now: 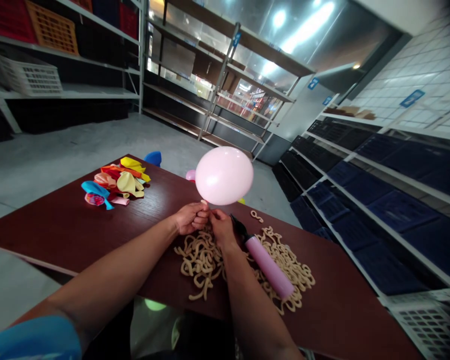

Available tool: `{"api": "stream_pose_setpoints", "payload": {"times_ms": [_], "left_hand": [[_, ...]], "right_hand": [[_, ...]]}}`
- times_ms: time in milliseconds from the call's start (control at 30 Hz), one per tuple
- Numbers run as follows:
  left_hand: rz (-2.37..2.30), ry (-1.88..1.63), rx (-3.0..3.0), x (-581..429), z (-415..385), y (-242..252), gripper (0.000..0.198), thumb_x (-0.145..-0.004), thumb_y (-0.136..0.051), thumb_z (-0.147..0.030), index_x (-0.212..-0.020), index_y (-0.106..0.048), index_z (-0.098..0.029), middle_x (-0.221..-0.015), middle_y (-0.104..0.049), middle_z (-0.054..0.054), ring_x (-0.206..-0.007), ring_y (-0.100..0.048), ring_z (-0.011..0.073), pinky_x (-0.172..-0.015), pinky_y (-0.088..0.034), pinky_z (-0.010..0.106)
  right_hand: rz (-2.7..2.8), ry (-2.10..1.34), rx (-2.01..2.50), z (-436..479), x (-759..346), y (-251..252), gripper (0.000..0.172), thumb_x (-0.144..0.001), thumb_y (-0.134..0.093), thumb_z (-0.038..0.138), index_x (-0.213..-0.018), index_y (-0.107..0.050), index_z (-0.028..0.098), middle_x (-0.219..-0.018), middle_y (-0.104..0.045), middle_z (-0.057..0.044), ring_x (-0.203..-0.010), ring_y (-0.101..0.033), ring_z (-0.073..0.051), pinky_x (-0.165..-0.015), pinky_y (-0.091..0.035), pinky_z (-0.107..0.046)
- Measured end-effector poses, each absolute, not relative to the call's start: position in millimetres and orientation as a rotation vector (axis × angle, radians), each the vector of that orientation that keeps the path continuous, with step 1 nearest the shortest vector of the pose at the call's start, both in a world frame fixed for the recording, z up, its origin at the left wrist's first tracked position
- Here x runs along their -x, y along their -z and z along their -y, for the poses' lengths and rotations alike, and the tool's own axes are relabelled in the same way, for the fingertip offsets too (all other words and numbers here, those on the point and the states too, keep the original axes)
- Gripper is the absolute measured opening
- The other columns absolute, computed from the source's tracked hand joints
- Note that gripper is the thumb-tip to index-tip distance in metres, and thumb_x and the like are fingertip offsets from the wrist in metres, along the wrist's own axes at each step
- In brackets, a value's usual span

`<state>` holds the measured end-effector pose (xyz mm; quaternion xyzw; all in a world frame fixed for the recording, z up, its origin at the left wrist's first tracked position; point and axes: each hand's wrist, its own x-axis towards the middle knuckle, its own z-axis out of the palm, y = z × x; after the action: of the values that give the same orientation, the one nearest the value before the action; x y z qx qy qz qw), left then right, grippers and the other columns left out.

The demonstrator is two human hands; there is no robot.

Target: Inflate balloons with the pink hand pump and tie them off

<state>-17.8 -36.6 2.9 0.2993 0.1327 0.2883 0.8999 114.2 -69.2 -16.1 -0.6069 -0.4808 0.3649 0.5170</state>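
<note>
An inflated pale pink balloon (224,175) stands above the dark brown table (157,215), its neck pinched by my left hand (192,218). My right hand (221,226) is closed close beside the left, just under the balloon; what its fingertips hold is hidden. Beneath both hands spreads a heap of beige curled, rope-like pieces (200,260). A pink hand pump (270,267) with a black nozzle end lies on more of these pieces, right of my right forearm. At the table's far left sits a pile of limp coloured balloons (116,181).
One loose beige piece (257,216) lies near the far table edge. Past that edge a blue object (153,158) and a small pink balloon (190,175) show. Shelves with dark blue crates (393,215) line the right; a white basket (30,75) stands on the left shelves.
</note>
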Motion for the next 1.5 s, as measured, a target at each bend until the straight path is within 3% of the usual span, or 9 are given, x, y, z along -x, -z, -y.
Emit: {"api": "stream_pose_setpoints", "payload": {"times_ms": [67,200,433,600,700,800,1000,1267,1500], "left_hand": [[-0.399,-0.612,-0.699,18,31,1,0.02,-0.076,-0.052,-0.022,-0.065,-0.036,-0.017,-0.051,-0.02,-0.009,-0.035,-0.014,0.0018,-0.034,-0.008,0.014],[-0.682,-0.686,-0.899,17,25,9,0.023,-0.078,-0.048,-0.033,-0.065,-0.038,-0.017,-0.048,-0.024,-0.009,-0.034,-0.015,0.0025,-0.034,-0.008,0.016],[-1.004,-0.945,-1.423,11,24,22,0.04,-0.081,-0.037,-0.051,-0.067,-0.051,-0.016,-0.051,-0.044,-0.002,-0.044,-0.037,0.0086,-0.043,-0.029,0.022],[-1.009,-0.908,-1.716,12,26,18,0.049,-0.085,-0.03,-0.051,-0.081,-0.063,-0.015,-0.072,-0.062,0.004,-0.067,-0.054,0.0155,-0.062,-0.039,0.025],[-0.96,-0.878,-1.75,10,26,20,0.051,-0.086,-0.027,-0.05,-0.091,-0.064,-0.014,-0.078,-0.064,0.005,-0.071,-0.056,0.0167,-0.066,-0.041,0.026],[-0.934,-0.843,-1.759,8,26,24,0.053,-0.086,-0.026,-0.05,-0.09,-0.063,-0.013,-0.075,-0.064,0.005,-0.067,-0.055,0.0166,-0.064,-0.041,0.026],[-0.874,-0.83,-1.849,10,30,21,0.044,-0.086,-0.03,-0.045,-0.093,-0.061,-0.015,-0.082,-0.063,0.006,-0.072,-0.055,0.0167,-0.069,-0.041,0.027],[-0.804,-0.84,-1.739,11,36,11,0.034,-0.086,-0.036,-0.035,-0.066,-0.057,-0.016,-0.061,-0.053,0.003,-0.056,-0.045,0.0129,-0.054,-0.036,0.022],[-0.798,-0.875,-1.586,3,38,12,0.031,-0.084,-0.04,-0.038,-0.075,-0.06,-0.016,-0.064,-0.054,0.003,-0.059,-0.047,0.0134,-0.053,-0.036,0.022]], "right_hand": [[1.212,-0.813,1.521,70,-117,17,0.026,-0.068,-0.058,0.042,-0.074,-0.066,0.018,-0.055,-0.057,0.004,-0.044,-0.044,-0.009,-0.044,-0.037,-0.022],[1.445,-0.535,1.519,74,-121,10,0.024,-0.072,-0.057,0.041,-0.077,-0.068,0.02,-0.066,-0.064,0.002,-0.06,-0.055,-0.013,-0.059,-0.043,-0.024],[1.847,-0.342,1.291,80,-124,-5,0.019,-0.081,-0.048,0.026,-0.086,-0.065,0.021,-0.085,-0.063,-0.003,-0.08,-0.057,-0.016,-0.076,-0.044,-0.027],[1.807,-0.358,1.253,79,-126,-6,0.016,-0.081,-0.049,0.024,-0.086,-0.064,0.023,-0.091,-0.059,-0.004,-0.088,-0.055,-0.016,-0.081,-0.045,-0.03],[1.652,-0.445,1.249,78,-123,-2,0.013,-0.079,-0.053,0.028,-0.085,-0.064,0.023,-0.092,-0.06,-0.003,-0.084,-0.057,-0.016,-0.075,-0.047,-0.029],[1.411,-0.692,1.277,78,-118,2,0.017,-0.075,-0.058,0.036,-0.083,-0.06,0.022,-0.081,-0.061,0.0,-0.062,-0.057,-0.012,-0.056,-0.048,-0.025],[1.09,-1.075,1.31,79,-117,-3,0.029,-0.061,-0.069,0.04,-0.077,-0.057,0.019,-0.061,-0.057,0.005,-0.045,-0.05,-0.009,-0.035,-0.03,-0.018],[1.209,-1.004,1.364,78,-116,-1,0.026,-0.067,-0.061,0.044,-0.071,-0.054,0.019,-0.049,-0.052,0.006,-0.038,-0.045,-0.008,-0.036,-0.033,-0.019],[1.279,-0.596,1.552,75,-114,8,0.018,-0.071,-0.053,0.037,-0.072,-0.051,0.02,-0.057,-0.056,0.004,-0.05,-0.051,-0.012,-0.05,-0.042,-0.023]]}}
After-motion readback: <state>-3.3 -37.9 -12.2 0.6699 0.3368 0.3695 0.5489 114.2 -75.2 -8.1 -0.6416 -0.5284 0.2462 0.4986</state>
